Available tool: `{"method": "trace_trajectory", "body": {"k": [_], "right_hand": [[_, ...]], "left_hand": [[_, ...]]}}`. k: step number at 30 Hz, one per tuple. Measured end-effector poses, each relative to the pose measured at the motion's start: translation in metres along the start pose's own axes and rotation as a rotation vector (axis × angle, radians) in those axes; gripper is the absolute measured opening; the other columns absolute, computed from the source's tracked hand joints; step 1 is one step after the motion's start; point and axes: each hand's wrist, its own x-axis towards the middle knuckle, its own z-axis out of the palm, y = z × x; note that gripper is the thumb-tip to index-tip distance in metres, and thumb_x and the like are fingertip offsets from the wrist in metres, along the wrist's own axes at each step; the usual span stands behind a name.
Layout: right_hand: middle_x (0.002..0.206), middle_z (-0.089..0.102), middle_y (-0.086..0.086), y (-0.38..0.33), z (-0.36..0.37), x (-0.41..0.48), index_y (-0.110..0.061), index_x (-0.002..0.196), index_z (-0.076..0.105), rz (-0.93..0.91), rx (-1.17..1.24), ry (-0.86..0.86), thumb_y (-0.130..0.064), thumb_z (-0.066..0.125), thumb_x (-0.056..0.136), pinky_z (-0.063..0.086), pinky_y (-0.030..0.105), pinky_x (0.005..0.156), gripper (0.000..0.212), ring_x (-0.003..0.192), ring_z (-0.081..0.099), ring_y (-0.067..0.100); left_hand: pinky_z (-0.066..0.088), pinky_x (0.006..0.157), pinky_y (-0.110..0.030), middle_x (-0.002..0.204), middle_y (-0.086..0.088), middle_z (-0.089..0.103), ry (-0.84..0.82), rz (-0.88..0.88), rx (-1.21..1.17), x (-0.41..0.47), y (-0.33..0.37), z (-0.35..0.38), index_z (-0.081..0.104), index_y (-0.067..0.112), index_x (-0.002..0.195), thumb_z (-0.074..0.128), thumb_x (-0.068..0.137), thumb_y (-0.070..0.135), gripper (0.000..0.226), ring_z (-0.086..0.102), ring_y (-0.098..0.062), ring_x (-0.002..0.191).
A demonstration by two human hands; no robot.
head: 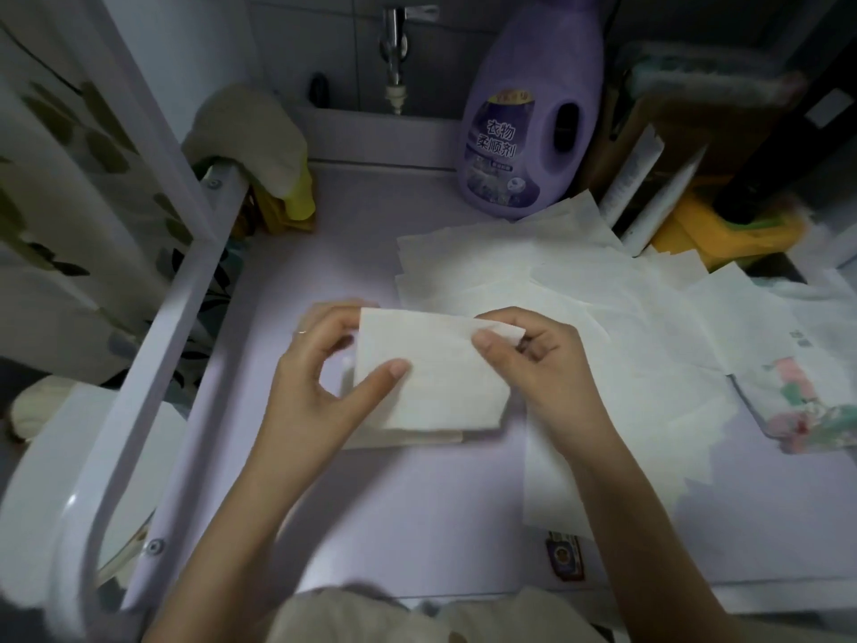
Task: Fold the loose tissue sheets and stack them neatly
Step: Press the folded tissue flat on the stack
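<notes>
With left hand [320, 364] and right hand [533, 359] pinching the tissue [431, 392], I should square its edges over the stack [408, 439].

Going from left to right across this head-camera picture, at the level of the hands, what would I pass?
White rail → left hand → folded tissue → right hand → loose tissue sheets → floral packet.
</notes>
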Motion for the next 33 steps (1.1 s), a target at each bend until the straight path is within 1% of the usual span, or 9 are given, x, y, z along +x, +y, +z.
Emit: {"method": "trace_trajectory", "body": {"k": [4,6,9,14,17,19,22,25,33], "right_hand": [[0.073,0.07,-0.002,0.016,0.001,0.004,-0.01,0.088,0.07,0.256,-0.032,-0.07,-0.018,0.062,0.092,0.048,0.023,0.062,0.012,0.064,0.063,0.012],[0.063,0.062,0.003,0.029,0.0,0.005,-0.007,0.082,0.069,0.39,-0.14,-0.107,-0.029,0.064,0.091,0.035,0.028,0.053,0.024,0.051,0.049,0.015],[0.053,0.057,0.009,0.042,0.0,0.005,-0.012,0.065,0.063,0.472,-0.191,-0.081,-0.028,0.069,0.088,0.03,0.02,0.045,0.028,0.048,0.042,0.019],[0.044,0.044,0.0,0.058,0.008,0.009,0.009,0.076,0.063,0.479,-0.198,0.034,-0.021,0.073,0.085,0.025,0.02,0.042,0.033,0.037,0.03,0.01],[0.039,0.048,-0.008,0.065,0.009,0.011,0.012,0.073,0.062,0.435,-0.246,0.063,-0.022,0.072,0.086,0.026,0.013,0.041,0.037,0.033,0.033,0.003],[0.042,0.054,-0.004,0.067,0.009,0.01,0.01,0.072,0.064,0.41,-0.288,0.057,-0.025,0.072,0.086,0.03,0.012,0.045,0.039,0.034,0.04,0.002],[0.046,0.059,0.0,0.07,0.01,0.009,0.002,0.069,0.064,0.392,-0.345,0.061,-0.031,0.073,0.084,0.041,0.022,0.056,0.037,0.041,0.05,0.006],[0.049,0.061,0.0,0.072,0.011,0.009,-0.003,0.069,0.063,0.383,-0.398,0.063,-0.034,0.074,0.082,0.047,0.029,0.067,0.036,0.047,0.054,0.009],[0.048,0.06,-0.002,0.073,0.01,0.008,-0.014,0.063,0.058,0.374,-0.419,0.054,-0.034,0.075,0.081,0.046,0.03,0.067,0.032,0.047,0.054,0.007]], "left_hand": [[0.052,0.069,-0.024,0.088,0.002,0.073,0.014,-0.198,-0.186,-0.002,-0.007,0.001,0.07,0.016,0.09,0.069,0.078,0.02,0.013,0.068,-0.012,0.08],[0.05,0.065,-0.026,0.082,0.005,0.072,0.061,-0.26,-0.169,-0.003,-0.016,0.003,0.07,0.014,0.086,0.071,0.08,0.013,0.006,0.065,-0.01,0.074],[0.046,0.063,-0.034,0.078,0.005,0.071,0.109,-0.328,-0.109,-0.005,-0.031,0.003,0.07,0.017,0.082,0.071,0.084,0.008,0.009,0.062,-0.018,0.071],[0.038,0.056,-0.034,0.059,0.007,0.053,0.088,-0.331,0.232,-0.01,-0.049,0.002,0.062,0.014,0.072,0.071,0.083,0.018,0.015,0.048,-0.02,0.058],[0.044,0.059,-0.038,0.067,0.003,0.059,0.127,-0.336,0.313,-0.011,-0.052,0.002,0.063,0.015,0.077,0.072,0.081,0.022,0.013,0.056,-0.023,0.064],[0.044,0.059,-0.035,0.069,0.006,0.06,0.138,-0.356,0.334,-0.012,-0.054,0.001,0.063,0.018,0.079,0.073,0.081,0.022,0.01,0.056,-0.019,0.065],[0.04,0.057,-0.027,0.071,0.008,0.061,0.141,-0.386,0.355,-0.012,-0.054,-0.001,0.062,0.021,0.081,0.073,0.081,0.021,0.011,0.054,-0.013,0.063],[0.042,0.059,-0.027,0.073,0.009,0.061,0.148,-0.397,0.365,-0.013,-0.054,-0.002,0.063,0.021,0.084,0.073,0.081,0.02,0.011,0.056,-0.012,0.067],[0.041,0.058,-0.024,0.073,0.01,0.06,0.149,-0.415,0.38,-0.012,-0.053,-0.002,0.062,0.023,0.085,0.072,0.082,0.018,0.011,0.056,-0.009,0.067]]}}
